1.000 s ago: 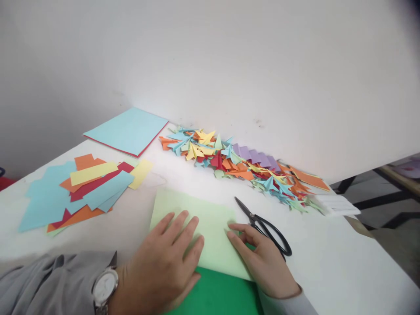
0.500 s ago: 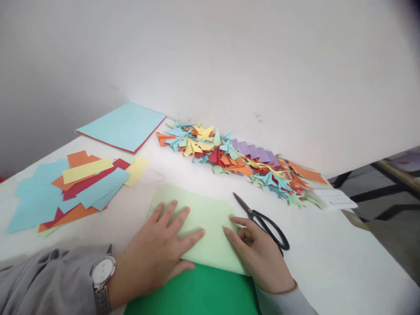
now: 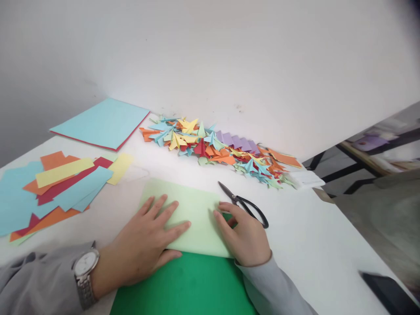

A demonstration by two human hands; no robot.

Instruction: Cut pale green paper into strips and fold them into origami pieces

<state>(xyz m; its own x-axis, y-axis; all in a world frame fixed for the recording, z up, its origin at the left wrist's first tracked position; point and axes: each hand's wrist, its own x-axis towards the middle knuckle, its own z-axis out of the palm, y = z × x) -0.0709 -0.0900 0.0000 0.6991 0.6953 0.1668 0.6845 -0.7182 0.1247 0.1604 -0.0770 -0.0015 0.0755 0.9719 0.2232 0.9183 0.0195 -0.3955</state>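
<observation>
A light green sheet of paper [image 3: 193,218] lies on the white table, its near part over a green sheet [image 3: 190,284]. My left hand [image 3: 147,240] rests flat on the light green paper with its fingers spread. At the paper's right edge, my right hand [image 3: 244,232] is curved, thumb and index finger near each other at the edge; whether they pinch it is hard to tell. Black-handled scissors [image 3: 241,202] lie just beyond my right hand.
Colored paper scraps [image 3: 75,188] are heaped at the left. Behind them lies a light blue sheet stack [image 3: 101,122]. Many folded paper pieces [image 3: 213,148] stretch along the wall. A dark flat object [image 3: 390,293] sits at the lower right, near the table edge [image 3: 370,227].
The view has shifted right, so the table's things appear further left, and the dark object has come into view. Both hands keep about the same places on the paper.
</observation>
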